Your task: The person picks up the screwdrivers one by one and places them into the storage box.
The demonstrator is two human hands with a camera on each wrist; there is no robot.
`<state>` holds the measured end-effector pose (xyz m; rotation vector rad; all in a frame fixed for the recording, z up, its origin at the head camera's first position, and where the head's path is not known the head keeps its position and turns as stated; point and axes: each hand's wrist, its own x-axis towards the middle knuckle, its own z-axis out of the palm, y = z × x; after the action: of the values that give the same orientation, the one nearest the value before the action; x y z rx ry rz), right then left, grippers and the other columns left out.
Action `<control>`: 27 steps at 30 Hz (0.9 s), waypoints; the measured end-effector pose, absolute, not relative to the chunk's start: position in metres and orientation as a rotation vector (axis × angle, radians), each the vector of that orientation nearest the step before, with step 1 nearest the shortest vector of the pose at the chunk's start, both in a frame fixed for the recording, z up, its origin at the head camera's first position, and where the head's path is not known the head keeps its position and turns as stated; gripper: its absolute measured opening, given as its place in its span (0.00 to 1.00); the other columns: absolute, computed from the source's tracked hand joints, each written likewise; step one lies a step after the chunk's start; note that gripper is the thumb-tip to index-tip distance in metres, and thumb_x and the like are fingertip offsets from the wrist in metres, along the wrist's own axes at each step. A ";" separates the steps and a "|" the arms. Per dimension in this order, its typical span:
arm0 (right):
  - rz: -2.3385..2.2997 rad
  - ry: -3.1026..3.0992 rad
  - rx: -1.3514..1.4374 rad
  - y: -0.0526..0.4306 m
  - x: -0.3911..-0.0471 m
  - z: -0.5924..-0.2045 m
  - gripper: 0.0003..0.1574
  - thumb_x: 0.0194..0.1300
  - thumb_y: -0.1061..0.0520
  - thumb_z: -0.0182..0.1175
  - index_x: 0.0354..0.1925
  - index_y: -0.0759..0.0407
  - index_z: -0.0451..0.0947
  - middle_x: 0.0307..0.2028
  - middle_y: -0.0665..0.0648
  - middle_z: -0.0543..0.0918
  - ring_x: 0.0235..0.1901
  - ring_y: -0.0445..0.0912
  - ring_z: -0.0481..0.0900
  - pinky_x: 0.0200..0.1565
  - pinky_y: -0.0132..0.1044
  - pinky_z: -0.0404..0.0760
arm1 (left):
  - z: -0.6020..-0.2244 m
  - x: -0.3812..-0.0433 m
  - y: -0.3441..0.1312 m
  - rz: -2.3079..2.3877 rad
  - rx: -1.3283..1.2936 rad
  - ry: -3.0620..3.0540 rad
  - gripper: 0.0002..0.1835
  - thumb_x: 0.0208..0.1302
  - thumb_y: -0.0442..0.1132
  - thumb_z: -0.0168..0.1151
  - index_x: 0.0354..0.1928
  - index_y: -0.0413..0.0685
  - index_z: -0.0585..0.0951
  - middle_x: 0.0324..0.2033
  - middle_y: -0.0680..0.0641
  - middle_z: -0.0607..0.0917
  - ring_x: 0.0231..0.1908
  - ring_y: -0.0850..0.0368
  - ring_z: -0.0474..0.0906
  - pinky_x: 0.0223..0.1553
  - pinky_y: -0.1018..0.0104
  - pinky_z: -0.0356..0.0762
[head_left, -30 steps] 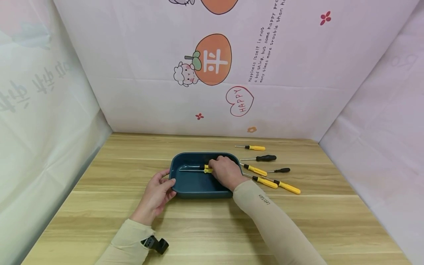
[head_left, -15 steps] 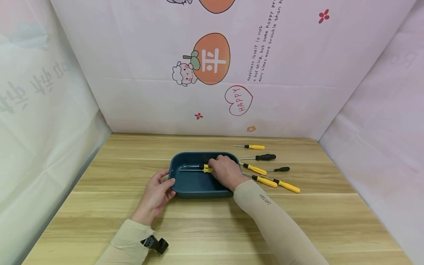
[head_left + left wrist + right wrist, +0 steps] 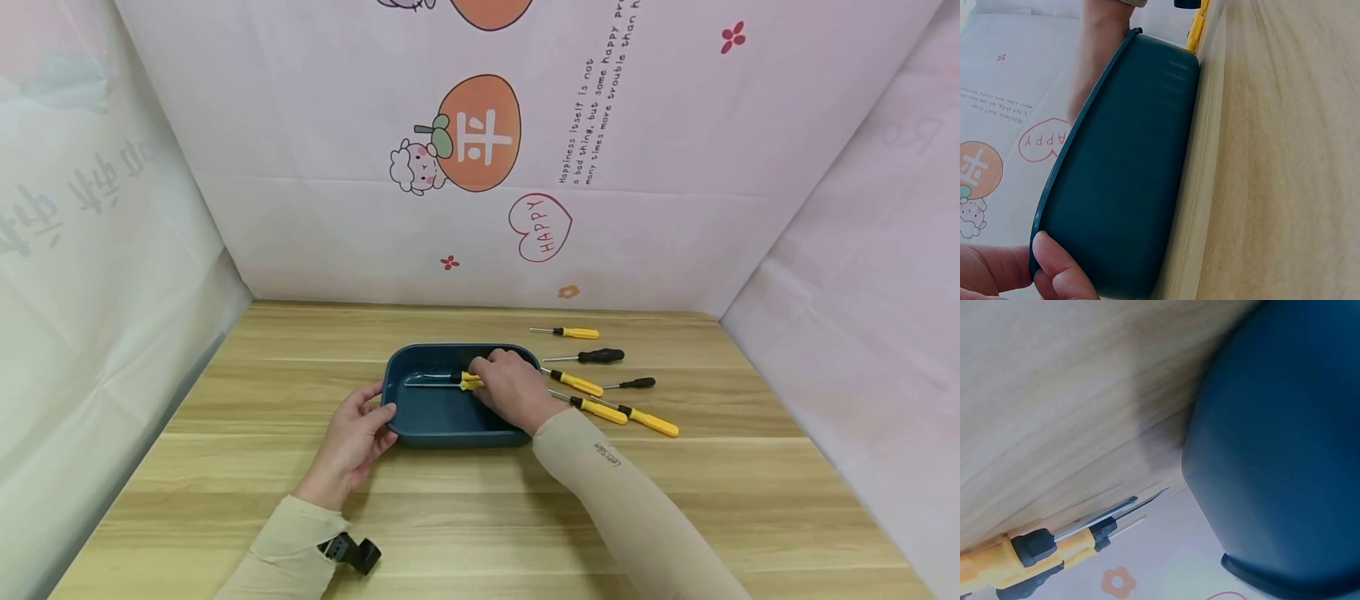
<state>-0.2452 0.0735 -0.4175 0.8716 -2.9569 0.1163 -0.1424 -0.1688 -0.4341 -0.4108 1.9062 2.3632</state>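
Little has changed: mid-frame, the right hand (image 3: pixel 516 390) stays over two yellow-handled screwdrivers (image 3: pixel 468 377) in the blue tray (image 3: pixel 442 437), its grip too hidden to tell, while the left hand (image 3: pixel 352 437) keeps its fingers clamped on the tray's left end, so work seems no further along.

The left arm (image 3: pixel 281 550) slants forward, its left hand (image 3: pixel 348 442) pinching between thumb (image 3: pixel 386 414) and fingers (image 3: pixel 366 393); the right arm (image 3: pixel 633 500) reaches inward, right hand (image 3: pixel 517 392) back uppermost, fingertips downward.
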 end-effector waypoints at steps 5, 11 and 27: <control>0.126 -2.952 0.880 0.075 -0.243 -0.415 0.23 0.74 0.46 0.66 0.64 0.46 0.80 0.57 0.55 0.82 0.58 0.51 0.78 0.58 0.47 0.83 | -0.434 -0.143 -0.169 2.367 -0.405 1.903 0.27 0.79 0.33 0.54 0.76 0.43 0.64 0.40 0.48 0.74 0.31 0.61 0.78 0.33 0.75 0.82; 0.098 -2.921 0.892 0.078 -0.236 -0.411 0.28 0.74 0.42 0.65 0.68 0.46 0.77 0.64 0.55 0.79 0.65 0.52 0.75 0.66 0.49 0.78 | -0.432 -0.141 -0.169 2.368 -0.408 1.895 0.28 0.79 0.33 0.54 0.77 0.43 0.63 0.40 0.49 0.73 0.31 0.61 0.78 0.33 0.75 0.81; 0.058 -2.847 0.921 0.089 -0.226 -0.407 0.43 0.76 0.28 0.53 0.79 0.44 0.64 0.78 0.61 0.64 0.77 0.60 0.61 0.75 0.60 0.65 | -0.432 -0.141 -0.168 2.364 -0.410 1.903 0.28 0.79 0.33 0.54 0.77 0.43 0.63 0.39 0.49 0.73 0.30 0.61 0.77 0.33 0.75 0.81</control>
<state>-0.2257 0.0885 -0.4072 0.9211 -2.8467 0.0576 -0.1406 -0.1685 -0.4316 -0.4101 1.9027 2.3643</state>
